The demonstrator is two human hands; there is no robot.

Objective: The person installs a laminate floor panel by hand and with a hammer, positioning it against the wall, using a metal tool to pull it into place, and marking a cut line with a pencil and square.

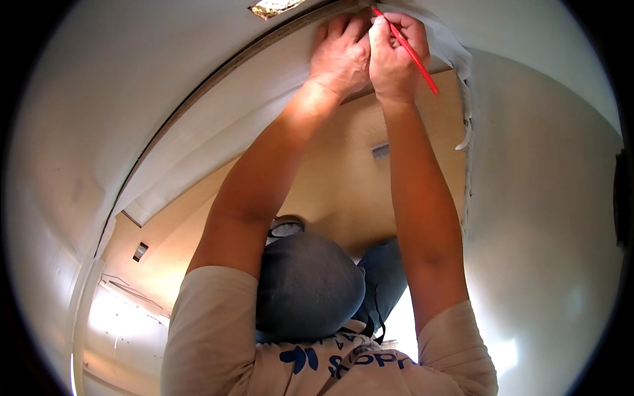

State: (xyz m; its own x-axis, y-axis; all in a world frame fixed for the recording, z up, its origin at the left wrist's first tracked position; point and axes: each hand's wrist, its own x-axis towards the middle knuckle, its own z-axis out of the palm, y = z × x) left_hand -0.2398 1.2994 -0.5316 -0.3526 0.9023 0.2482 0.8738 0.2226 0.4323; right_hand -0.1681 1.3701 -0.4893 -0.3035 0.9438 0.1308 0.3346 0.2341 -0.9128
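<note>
My right hand [398, 63] grips a slim red pencil [419, 65] whose tip points up toward the curved edge at the top of the view. Right beside it, my left hand [340, 58] is closed against the white panel [271, 76] just below that edge. The fingertips of my left hand are hidden, and I cannot make out what lies under them. Both arms reach upward, and the hands touch or nearly touch. Along the panel's upper side runs a dark, narrow gap with a brown edge strip [228, 65].
A ragged opening [274, 8] breaks the white surface at the top. The light wooden board [330, 168] below has small rectangular cutouts [140, 251]. A smooth pale wall [535, 198] stands at the right, with torn white material [464, 129] along its edge. My bent knee [307, 284] is underneath.
</note>
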